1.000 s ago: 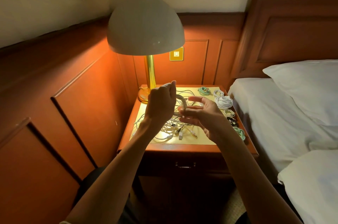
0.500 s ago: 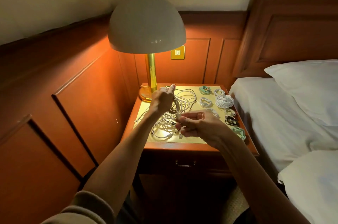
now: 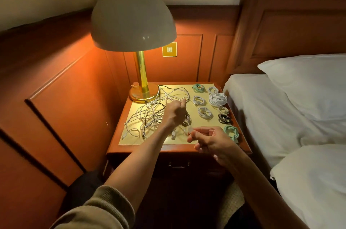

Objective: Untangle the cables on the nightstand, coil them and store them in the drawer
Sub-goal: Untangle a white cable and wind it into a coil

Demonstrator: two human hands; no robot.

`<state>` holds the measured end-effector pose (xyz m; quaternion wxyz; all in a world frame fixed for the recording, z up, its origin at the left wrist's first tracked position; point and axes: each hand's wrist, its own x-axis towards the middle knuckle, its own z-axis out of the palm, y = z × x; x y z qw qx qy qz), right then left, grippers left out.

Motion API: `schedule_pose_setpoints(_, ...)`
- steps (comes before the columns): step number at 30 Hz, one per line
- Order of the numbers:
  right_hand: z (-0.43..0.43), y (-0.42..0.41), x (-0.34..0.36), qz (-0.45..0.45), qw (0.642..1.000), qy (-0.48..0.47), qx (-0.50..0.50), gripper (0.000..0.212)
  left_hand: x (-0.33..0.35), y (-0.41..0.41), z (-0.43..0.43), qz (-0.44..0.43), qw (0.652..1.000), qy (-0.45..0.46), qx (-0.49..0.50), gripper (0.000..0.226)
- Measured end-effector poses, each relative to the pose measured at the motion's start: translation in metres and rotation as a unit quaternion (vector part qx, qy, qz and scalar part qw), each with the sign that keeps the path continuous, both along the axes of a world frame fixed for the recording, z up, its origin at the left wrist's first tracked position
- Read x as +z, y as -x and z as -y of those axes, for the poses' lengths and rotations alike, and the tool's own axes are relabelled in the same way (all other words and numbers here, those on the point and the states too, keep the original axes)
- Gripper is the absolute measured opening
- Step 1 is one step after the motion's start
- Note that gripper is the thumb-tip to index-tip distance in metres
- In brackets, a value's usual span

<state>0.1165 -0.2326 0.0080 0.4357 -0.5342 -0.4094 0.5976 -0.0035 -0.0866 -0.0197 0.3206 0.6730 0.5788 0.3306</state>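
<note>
nearest me, at lower centre, the drawer [image 3: 177, 165] is closed, with nothing stored yet. just above it my right hand [image 3: 211, 142] pinches the plug end of a white cable [image 3: 190, 130]. a second ago both hands were raised close together. now they have dropped and spread apart, and my left hand [image 3: 175, 112], at mid-frame, is clenched round a strand of the tangle [image 3: 146, 116] on the nightstand [image 3: 117, 151]. i judge a fresh cable is being teased free. counts: one loose tangle on the left of the mat [image 3: 134, 141]. eight finished coils [image 3: 218, 98] on the right: two green, one black, five white or cream. one lamp [image 3: 142, 79] behind.
</note>
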Motion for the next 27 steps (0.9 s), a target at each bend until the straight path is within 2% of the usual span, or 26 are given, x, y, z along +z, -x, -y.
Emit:
schedule_pose_setpoints(2,0.001,-0.014,-0.001,0.126,0.992,-0.023,0.01,0.013,-0.007,-0.013,0.001,-0.011,1.0,0.015,-0.005,0.059)
schedule_pose_setpoints(4,-0.003,-0.026,-0.004,0.274,0.961,-0.037,0.005,0.013,-0.015,-0.023,0.003,-0.029,0.998,0.048,-0.022,0.059)
schedule_pose_setpoints(5,-0.005,-0.029,-0.006,0.346,0.938,-0.033,-0.003,0.011,-0.019,-0.028,0.005,-0.039,0.997,0.06,-0.029,0.059)
schedule_pose_setpoints(7,-0.009,-0.031,-0.008,0.506,0.862,-0.02,0.003,0.014,-0.024,-0.038,0.006,-0.06,0.996,0.053,-0.031,0.061)
schedule_pose_setpoints(8,-0.012,-0.03,-0.009,0.566,0.824,-0.011,0.016,0.028,-0.026,-0.042,0.007,-0.068,0.996,0.043,-0.026,0.061)
schedule_pose_setpoints(9,-0.015,-0.027,-0.011,0.598,0.801,-0.006,0.025,0.045,-0.025,-0.046,0.009,-0.072,0.997,0.035,-0.021,0.061)
schedule_pose_setpoints(11,-0.023,-0.021,-0.015,0.606,0.795,-0.014,0.017,0.075,-0.026,-0.052,0.012,-0.081,0.996,0.019,-0.019,0.063)
schedule_pose_setpoints(12,-0.028,-0.018,-0.016,0.609,0.793,-0.027,0.004,0.081,-0.027,-0.054,0.014,-0.087,0.996,0.01,-0.019,0.064)
schedule_pose_setpoints(13,-0.034,-0.016,-0.019,0.618,0.785,-0.048,-0.01,0.076,-0.028,-0.055,0.015,-0.093,0.995,0.009,-0.017,0.064)
schedule_pose_setpoints(15,-0.044,-0.015,-0.025,0.642,0.762,-0.087,-0.027,0.053,-0.029,-0.054,0.015,-0.091,0.996,0.013,-0.019,0.06)
schedule_pose_setpoints(18,-0.057,-0.02,-0.029,0.628,0.772,-0.094,-0.015,0.039,-0.034,-0.048,0.007,-0.072,0.995,0.052,-0.038,0.054)
schedule_pose_setpoints(21,-0.068,-0.027,-0.03,0.592,0.8,-0.091,0.02,0.05,-0.039,-0.039,0.003,0.003,0.989,0.142,-0.05,0.056)
schedule_pose_setpoints(25,-0.084,-0.037,-0.038,0.582,0.81,-0.072,0.032,0.064,-0.043,-0.028,0.001,0.175,0.942,0.284,-0.046,0.055)
schedule_pose_setpoints(27,-0.091,-0.042,-0.044,0.586,0.808,-0.058,0.027,0.062,-0.044,-0.026,-0.001,0.179,0.933,0.309,-0.046,0.049)
